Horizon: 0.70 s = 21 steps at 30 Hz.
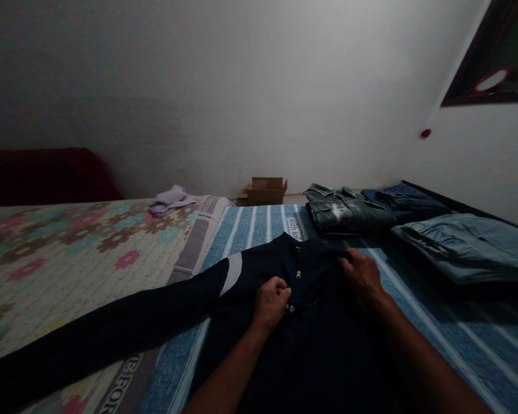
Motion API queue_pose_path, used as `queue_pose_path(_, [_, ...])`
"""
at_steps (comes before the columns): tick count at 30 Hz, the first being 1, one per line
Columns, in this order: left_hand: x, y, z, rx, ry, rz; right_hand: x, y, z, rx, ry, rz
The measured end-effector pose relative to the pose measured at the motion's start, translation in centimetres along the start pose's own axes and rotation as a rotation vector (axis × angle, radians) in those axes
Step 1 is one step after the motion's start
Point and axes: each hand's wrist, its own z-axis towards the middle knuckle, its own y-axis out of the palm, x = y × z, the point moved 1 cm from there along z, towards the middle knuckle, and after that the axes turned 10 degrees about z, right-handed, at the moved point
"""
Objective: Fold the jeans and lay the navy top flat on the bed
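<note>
Bed surface covered by a blue striped sheet (479, 345), adjoined on the left by a floral quilt (60, 253). A dark navy zip jacket (311, 345) is spread flat, one sleeve laid across the quilt. Folded grey-green jacket (345, 211), dark jeans (408, 198) and light-blue jeans (466, 244) are ranged at right; a lilac cloth (170, 200) is seen far left.

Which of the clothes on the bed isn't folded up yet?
The dark navy zip jacket under both hands; its sleeve lies stretched out left. The grey-green jacket and light blue jeans are folded.
</note>
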Motion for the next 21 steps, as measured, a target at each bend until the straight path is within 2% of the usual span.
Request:
queue_pose_path(5, [-0.3,0.1,-0.3,0.001,-0.003,0.048,1.5,-2.2,1.2,-0.009,-0.014,-0.009])
queue_pose_path(10, [-0.1,-0.4,-0.6,-0.01,0.028,0.176,2.7,-2.1,1.0,-0.11,-0.029,-0.038])
queue_pose_path(17, [1.0,-1.6,-0.7,-0.145,0.089,0.602,3.5,-1.8,0.5,-0.211,-0.03,0.025])
queue_pose_path(21, [0.8,-2.2,-0.4,-0.163,0.06,0.721,3.7,-2.0,0.2,-0.244,-0.021,0.061])
